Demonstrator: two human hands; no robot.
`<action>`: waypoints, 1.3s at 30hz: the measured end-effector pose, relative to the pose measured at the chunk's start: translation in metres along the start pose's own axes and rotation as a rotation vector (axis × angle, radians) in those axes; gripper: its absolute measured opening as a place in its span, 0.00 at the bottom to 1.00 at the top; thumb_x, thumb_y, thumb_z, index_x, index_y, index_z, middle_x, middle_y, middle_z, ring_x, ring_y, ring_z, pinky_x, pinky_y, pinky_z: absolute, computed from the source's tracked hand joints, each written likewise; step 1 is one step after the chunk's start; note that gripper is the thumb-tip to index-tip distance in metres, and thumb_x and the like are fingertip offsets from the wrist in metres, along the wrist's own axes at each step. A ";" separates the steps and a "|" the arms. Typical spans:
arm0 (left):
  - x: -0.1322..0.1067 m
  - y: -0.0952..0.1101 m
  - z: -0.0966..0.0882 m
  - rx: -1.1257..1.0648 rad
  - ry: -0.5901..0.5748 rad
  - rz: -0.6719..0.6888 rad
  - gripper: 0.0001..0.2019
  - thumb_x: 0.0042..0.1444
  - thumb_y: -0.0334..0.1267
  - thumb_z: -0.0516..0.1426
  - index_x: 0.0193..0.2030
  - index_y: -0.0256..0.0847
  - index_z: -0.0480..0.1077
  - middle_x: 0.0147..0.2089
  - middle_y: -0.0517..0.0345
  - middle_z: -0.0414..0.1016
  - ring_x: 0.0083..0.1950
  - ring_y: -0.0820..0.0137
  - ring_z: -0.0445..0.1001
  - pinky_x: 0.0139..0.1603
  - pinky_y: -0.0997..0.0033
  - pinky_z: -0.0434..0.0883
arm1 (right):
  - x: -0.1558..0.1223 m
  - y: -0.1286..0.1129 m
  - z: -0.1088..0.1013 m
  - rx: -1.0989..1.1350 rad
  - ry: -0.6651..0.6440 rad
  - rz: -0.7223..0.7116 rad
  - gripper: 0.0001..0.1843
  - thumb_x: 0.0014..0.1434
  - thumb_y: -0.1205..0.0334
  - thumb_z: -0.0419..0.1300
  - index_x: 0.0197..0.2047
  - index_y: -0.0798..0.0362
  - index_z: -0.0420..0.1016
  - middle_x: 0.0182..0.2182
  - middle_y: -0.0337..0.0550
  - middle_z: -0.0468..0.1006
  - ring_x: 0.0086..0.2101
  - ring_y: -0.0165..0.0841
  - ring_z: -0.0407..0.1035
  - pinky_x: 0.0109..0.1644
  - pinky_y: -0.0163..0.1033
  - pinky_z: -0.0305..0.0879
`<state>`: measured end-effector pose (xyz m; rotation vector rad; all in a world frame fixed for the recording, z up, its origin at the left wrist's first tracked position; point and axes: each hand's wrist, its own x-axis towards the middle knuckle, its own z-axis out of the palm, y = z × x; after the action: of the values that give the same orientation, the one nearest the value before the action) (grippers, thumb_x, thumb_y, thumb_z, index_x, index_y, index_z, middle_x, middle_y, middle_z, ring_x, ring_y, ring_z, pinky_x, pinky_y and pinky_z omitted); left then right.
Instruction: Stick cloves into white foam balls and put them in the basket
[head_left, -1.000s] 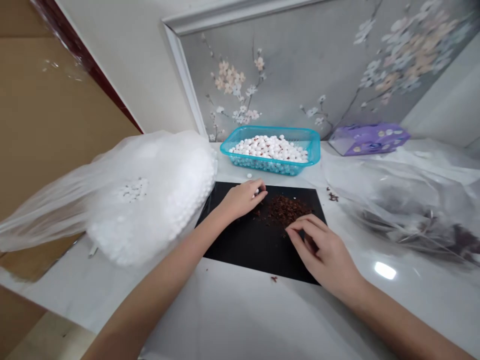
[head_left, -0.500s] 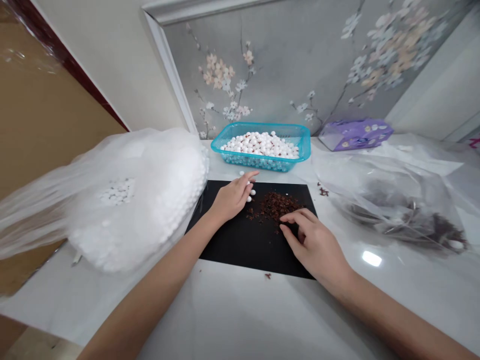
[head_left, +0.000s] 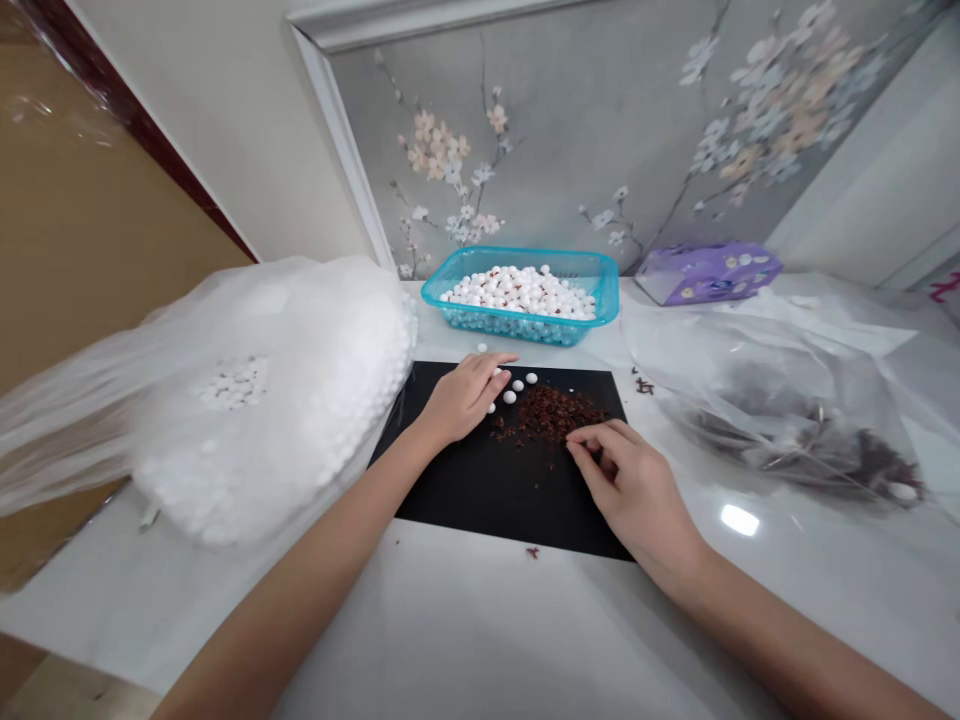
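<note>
My left hand (head_left: 466, 396) lies palm-down with its fingers apart on a black mat (head_left: 465, 490). Several small white balls (head_left: 510, 391) sit just beyond its fingertips, and none shows in its grip. To the right of them is a heap of dark reddish-brown flakes (head_left: 551, 415). My right hand (head_left: 630, 472) rests at the heap's near edge, its fingers curled together with nothing visible between them.
A teal plastic basket (head_left: 517, 325) full of white balls stands behind the mat. A clear bag of white balls (head_left: 277, 420) lies to the left, and a clear bag holding dark material (head_left: 795, 400) to the right. A purple packet (head_left: 709, 273) leans near the patterned wall.
Several white balls now lie apart on the mat, to the right of my left hand. My right hand has curled tighter and shifted slightly right. The view has barely moved since the last frame.
</note>
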<state>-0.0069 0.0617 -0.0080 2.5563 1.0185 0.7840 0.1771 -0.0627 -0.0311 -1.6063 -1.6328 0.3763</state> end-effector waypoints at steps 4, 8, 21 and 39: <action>0.001 -0.002 -0.001 -0.017 0.139 -0.006 0.18 0.65 0.44 0.39 0.33 0.40 0.64 0.37 0.53 0.69 0.45 0.65 0.67 0.49 0.66 0.63 | 0.001 -0.003 -0.002 0.016 -0.010 0.011 0.09 0.61 0.60 0.51 0.33 0.52 0.70 0.28 0.40 0.68 0.22 0.28 0.60 0.28 0.36 0.61; 0.000 0.017 -0.001 -0.057 0.308 -0.097 0.17 0.66 0.46 0.37 0.32 0.42 0.58 0.31 0.57 0.63 0.37 0.68 0.65 0.42 0.67 0.63 | 0.001 -0.006 -0.004 0.068 -0.014 0.026 0.09 0.62 0.58 0.50 0.34 0.52 0.67 0.29 0.40 0.70 0.22 0.28 0.61 0.27 0.35 0.60; -0.030 0.107 0.041 -0.949 0.021 -0.404 0.11 0.61 0.43 0.51 0.45 0.43 0.69 0.36 0.58 0.67 0.36 0.72 0.67 0.35 0.75 0.65 | 0.000 -0.006 -0.010 0.207 0.205 0.107 0.07 0.62 0.59 0.50 0.36 0.51 0.66 0.31 0.40 0.71 0.28 0.30 0.67 0.31 0.36 0.63; -0.022 0.098 0.038 -1.144 0.072 -0.628 0.10 0.52 0.42 0.59 0.39 0.40 0.74 0.33 0.57 0.75 0.33 0.73 0.72 0.33 0.76 0.69 | 0.002 -0.006 -0.015 0.049 0.250 -0.114 0.05 0.63 0.62 0.49 0.37 0.49 0.64 0.30 0.40 0.69 0.25 0.29 0.62 0.29 0.35 0.61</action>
<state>0.0555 -0.0252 -0.0043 1.1724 0.9059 0.8905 0.1837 -0.0666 -0.0166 -1.4530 -1.5043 0.1480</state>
